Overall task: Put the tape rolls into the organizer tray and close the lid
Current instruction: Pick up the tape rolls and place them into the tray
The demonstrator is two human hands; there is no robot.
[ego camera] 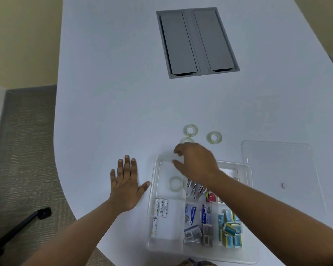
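Pale white curved table (113,93) fills the view, with a grey rectangular two-flap cable hatch (197,42) set into its far part. Clear plastic compartmented organizer tray (154,198) sits at the near edge; its clear flat lid (277,169) lies off it, on the table just to the right. Left hand (126,186) rests flat on the table beside the tray's left wall, fingers spread, gripping nothing. Right hand (195,162) hangs over the tray's far left corner, fingers curled loosely apart; cannot tell whether anything clear is pinched between them. One clear tape roll (176,183) lies flat in the far left compartment. Three more clear tape rolls are on the table beyond the tray: one (190,129) farthest, one (214,137) to its right, one (186,140) partly hidden behind the right hand's knuckles. White batteries (160,207) lie in the near left compartment; staplers (193,190), small boxes (230,230) in the others.
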